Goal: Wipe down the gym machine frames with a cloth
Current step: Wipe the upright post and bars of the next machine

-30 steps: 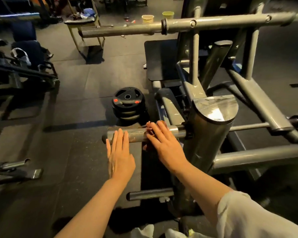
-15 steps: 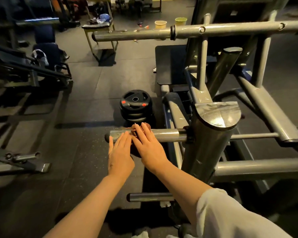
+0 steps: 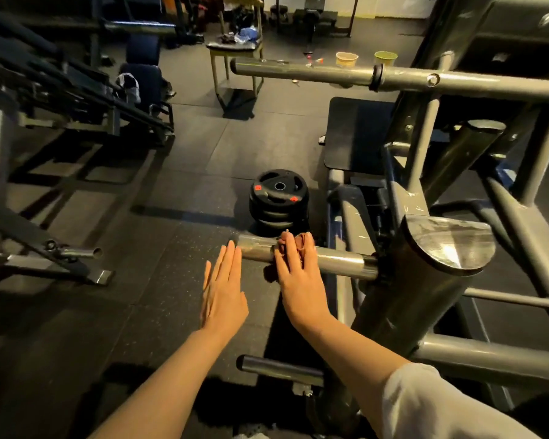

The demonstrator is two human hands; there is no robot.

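right hand (image 3: 298, 280) is flat on the cloth (image 3: 300, 245), a small brownish rag draped over the horizontal weight peg (image 3: 330, 259) that sticks out from the machine's thick grey upright post (image 3: 425, 296). fingers straight, pressing down, no curl round the bar, so the grip is a flat press rather than a clasp. left hand (image 3: 222, 293) hovers just beside the peg's free end, fingers straight and together, holding nothing; whether the fingertips touch the metal, cannot tell.

step in hand, by my reading: wiping this peg along its length, with the cloth about midway between tip and collar. the next move calls for sliding the cloth along the bar under steady pressure, likely wrapping it round to reach the underside, then on to the post and the upper bar (image 3: 393, 78).

writing: none readable. the stacked black weight plates (image 3: 279, 198) on the floor carry small red marks, too small to make out.
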